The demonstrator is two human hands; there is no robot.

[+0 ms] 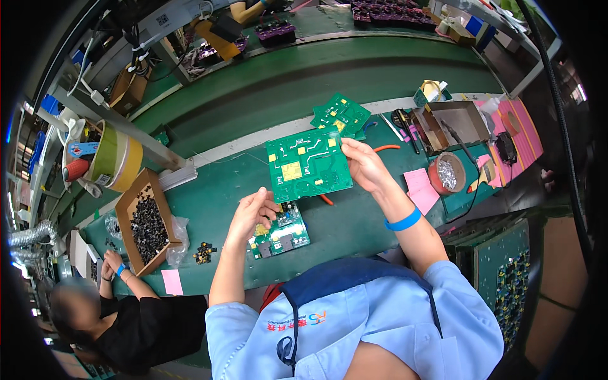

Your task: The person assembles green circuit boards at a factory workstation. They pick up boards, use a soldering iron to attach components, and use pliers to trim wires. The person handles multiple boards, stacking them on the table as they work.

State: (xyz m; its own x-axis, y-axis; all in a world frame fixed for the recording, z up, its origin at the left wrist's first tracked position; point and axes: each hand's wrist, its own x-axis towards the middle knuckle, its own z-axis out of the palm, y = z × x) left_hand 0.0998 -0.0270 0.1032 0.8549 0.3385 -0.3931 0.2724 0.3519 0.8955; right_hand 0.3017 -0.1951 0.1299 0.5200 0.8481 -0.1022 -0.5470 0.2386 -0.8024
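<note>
A green circuit board [316, 161] with yellow patches is held up over the bench, tilted toward me. My right hand [366, 166] pinches it at its right edge, thumb on the near face. Beside its lower left corner is my left hand [254, 214], fingers loosely bent and apart, seemingly with nothing in them. Below that hand a second board [292, 239], fitted with components, lies on the green bench; the hand hides part of it. Behind the raised board rests a small stack of similar green boards [345, 114].
On the left are a carton of small black parts [147, 221], loose parts [204, 253] and a pink note [171, 282]. A co-worker's hands [113, 263] are beyond. Right: a reddish bowl [446, 172], an open box [457, 123], pink sheets [420, 190] and orange-handled pliers [386, 148].
</note>
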